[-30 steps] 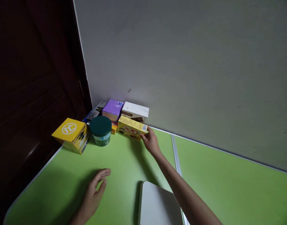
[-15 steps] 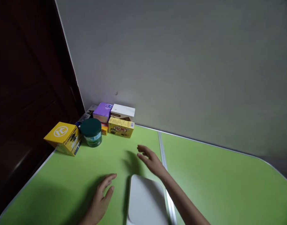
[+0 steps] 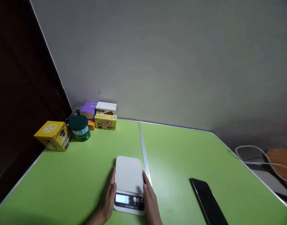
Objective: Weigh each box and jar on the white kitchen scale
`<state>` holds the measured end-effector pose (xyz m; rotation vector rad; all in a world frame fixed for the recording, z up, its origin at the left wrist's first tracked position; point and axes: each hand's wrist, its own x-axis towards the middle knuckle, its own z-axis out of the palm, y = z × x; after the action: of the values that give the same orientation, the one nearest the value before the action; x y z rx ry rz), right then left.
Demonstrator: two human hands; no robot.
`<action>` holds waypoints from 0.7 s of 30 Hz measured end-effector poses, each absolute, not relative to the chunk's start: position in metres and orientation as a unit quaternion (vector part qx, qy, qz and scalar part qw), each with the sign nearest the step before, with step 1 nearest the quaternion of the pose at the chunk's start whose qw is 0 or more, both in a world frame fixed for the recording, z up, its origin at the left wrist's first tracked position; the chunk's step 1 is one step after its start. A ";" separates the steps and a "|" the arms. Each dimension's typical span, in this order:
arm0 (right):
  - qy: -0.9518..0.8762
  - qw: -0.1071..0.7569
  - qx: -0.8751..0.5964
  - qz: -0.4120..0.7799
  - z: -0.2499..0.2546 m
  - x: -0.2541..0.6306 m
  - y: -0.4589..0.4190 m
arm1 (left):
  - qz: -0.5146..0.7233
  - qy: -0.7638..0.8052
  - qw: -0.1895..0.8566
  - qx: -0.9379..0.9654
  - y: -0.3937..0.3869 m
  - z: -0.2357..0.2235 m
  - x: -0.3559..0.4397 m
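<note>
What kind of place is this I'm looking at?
Probably a room in a home, though it could be a small office: a green table stands against a grey wall, bearing a digital scale and what looks like a phone.

Here at nine o'clock we read "COME ON" on the yellow box (image 3: 53, 136), then, further in, "泡芙" on the small carton (image 3: 105, 122)!

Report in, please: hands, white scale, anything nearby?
Left hand, right hand: at opposite sides of white scale. Scale: on green table, display lit. Black phone: apart, to the right.
</note>
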<state>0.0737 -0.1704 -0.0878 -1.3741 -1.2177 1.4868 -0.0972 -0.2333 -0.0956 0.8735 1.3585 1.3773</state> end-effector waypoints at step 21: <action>-0.548 0.416 -0.528 0.498 -0.096 0.059 -0.178 | 0.625 0.584 0.379 0.354 -0.223 -0.112 -0.101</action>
<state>0.0591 -0.1777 -0.0960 -1.3250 -1.3757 1.2496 -0.1008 -0.2234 -0.1123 0.9051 1.4918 1.5964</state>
